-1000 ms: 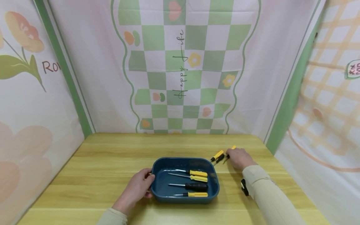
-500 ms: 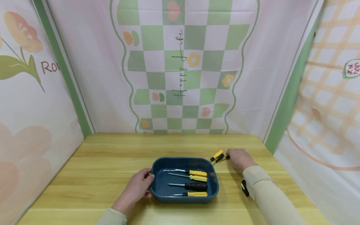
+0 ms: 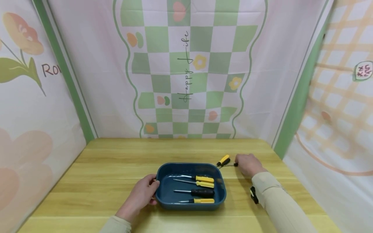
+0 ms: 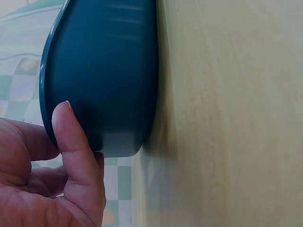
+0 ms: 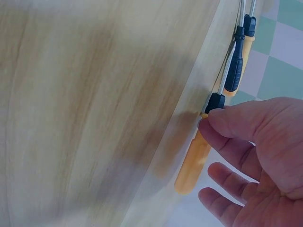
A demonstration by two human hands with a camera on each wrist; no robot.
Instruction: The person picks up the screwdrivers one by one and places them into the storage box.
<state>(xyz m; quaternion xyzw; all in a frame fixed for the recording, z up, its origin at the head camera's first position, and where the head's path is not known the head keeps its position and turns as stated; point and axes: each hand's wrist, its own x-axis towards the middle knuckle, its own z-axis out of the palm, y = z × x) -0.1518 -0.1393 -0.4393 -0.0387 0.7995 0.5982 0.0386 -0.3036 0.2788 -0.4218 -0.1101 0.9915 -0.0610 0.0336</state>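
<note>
At the left end of a dark blue plastic bin point(image 3: 190, 207), my left hand point(image 3: 143, 191) holds the rim; the left wrist view shows thumb and fingers at the bin's end wall point(image 4: 104, 85). My right hand point(image 3: 249, 164) is to the right of the bin, pinching a yellow-handled screwdriver point(image 5: 193, 163) between thumb and index finger near its black collar. Its shaft points left. In the head view the hand hides the yellow handle. Close to its tip lie a black-handled screwdriver point(image 3: 225, 161) and another yellow-handled screwdriver point(image 3: 223, 159).
Inside the bin lie several screwdrivers, among them one with a black handle point(image 3: 203, 193) and a yellow one point(image 3: 204, 201) at the near wall. The wooden table point(image 3: 116, 168) meets a patterned curtain point(image 3: 204, 97) at the back, with more cloth at both sides.
The screwdriver in my right hand has turned: its handle stuck out beyond the fingers before, and now its shaft points left. My left hand stays on the bin.
</note>
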